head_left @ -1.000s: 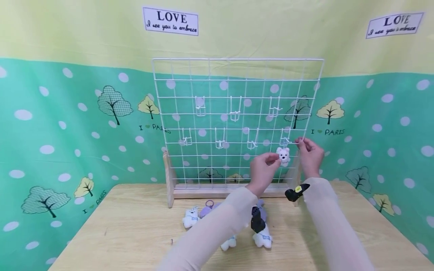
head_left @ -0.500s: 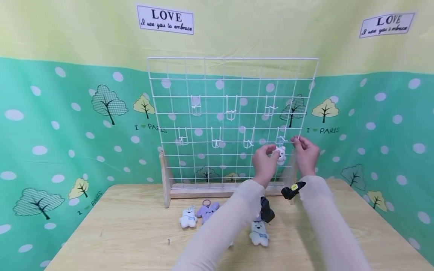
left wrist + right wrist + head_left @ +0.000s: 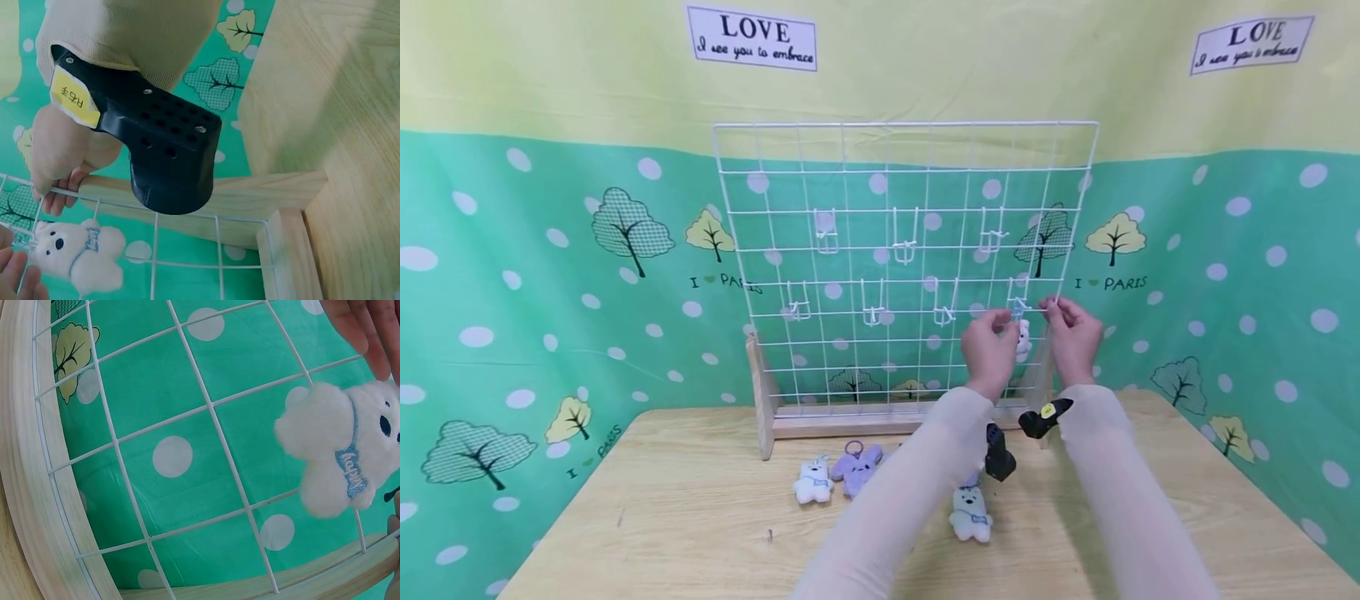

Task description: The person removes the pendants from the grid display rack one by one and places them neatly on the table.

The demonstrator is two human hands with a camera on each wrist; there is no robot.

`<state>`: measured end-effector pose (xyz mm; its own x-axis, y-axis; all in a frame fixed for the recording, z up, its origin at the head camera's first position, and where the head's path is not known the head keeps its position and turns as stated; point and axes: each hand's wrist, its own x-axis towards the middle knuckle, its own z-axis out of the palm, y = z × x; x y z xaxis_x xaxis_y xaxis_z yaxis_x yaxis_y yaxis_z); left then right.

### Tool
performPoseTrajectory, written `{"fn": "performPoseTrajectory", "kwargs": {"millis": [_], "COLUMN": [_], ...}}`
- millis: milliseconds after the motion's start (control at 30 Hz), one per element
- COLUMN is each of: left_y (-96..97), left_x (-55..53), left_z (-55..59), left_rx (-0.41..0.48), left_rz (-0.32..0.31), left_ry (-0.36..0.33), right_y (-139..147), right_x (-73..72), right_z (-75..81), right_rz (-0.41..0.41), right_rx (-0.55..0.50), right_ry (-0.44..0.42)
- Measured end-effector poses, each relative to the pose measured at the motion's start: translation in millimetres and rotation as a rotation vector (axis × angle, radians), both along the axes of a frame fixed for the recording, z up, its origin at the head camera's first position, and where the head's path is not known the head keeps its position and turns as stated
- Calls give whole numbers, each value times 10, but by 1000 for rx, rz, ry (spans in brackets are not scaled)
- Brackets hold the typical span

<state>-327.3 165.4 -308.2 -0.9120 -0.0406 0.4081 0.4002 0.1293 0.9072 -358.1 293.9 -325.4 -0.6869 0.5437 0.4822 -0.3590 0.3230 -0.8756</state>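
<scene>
A white plush bear keychain (image 3: pixel 1023 340) with a blue neck ribbon hangs under the lower right hook (image 3: pixel 1018 298) of a white wire grid (image 3: pixel 906 124). My left hand (image 3: pixel 991 350) is at the bear's top, thumb and fingers beside its clasp; whether they pinch it is partly hidden. In the left wrist view, left fingers (image 3: pixel 20 275) lie next to the bear (image 3: pixel 97 257). My right hand (image 3: pixel 1075 337) grips the grid's right edge wire, its fingers curled round it in the left wrist view. The right wrist view shows the bear (image 3: pixel 337 447) close up.
Several white hooks, such as the upper middle one (image 3: pixel 905 250), sit on the grid. A wooden base (image 3: pixel 850 425) holds it. On the table (image 3: pixel 662 517) lie white bears (image 3: pixel 972 515) and a purple plush (image 3: pixel 857 472); my left sleeve covers part of the group.
My left hand has shifted from the bear's side up toward its clasp and the hook. The bear has turned sideways. The right hand stays on the grid's edge. The head view has shifted slightly.
</scene>
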Motion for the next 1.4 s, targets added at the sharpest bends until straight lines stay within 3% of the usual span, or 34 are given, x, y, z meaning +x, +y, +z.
{"fn": "performPoseTrajectory", "kwargs": {"millis": [333, 567, 1067, 1400], "left_y": [97, 133, 114, 73], "left_x": [-89, -116, -85, 19], "left_z": [90, 113, 134, 140], "left_rx": [-39, -64, -45, 28], "left_rz": [58, 100, 70, -22], "left_ry": [28, 20, 27, 45], "right_y": [21, 3, 16, 19], "right_x": [-28, -32, -30, -50], "right_z": [20, 11, -2, -7], "right_rz": [5, 4, 2, -9], "right_rx": [-67, -16, -4, -6], "right_ry": [3, -10, -4, -6]}}
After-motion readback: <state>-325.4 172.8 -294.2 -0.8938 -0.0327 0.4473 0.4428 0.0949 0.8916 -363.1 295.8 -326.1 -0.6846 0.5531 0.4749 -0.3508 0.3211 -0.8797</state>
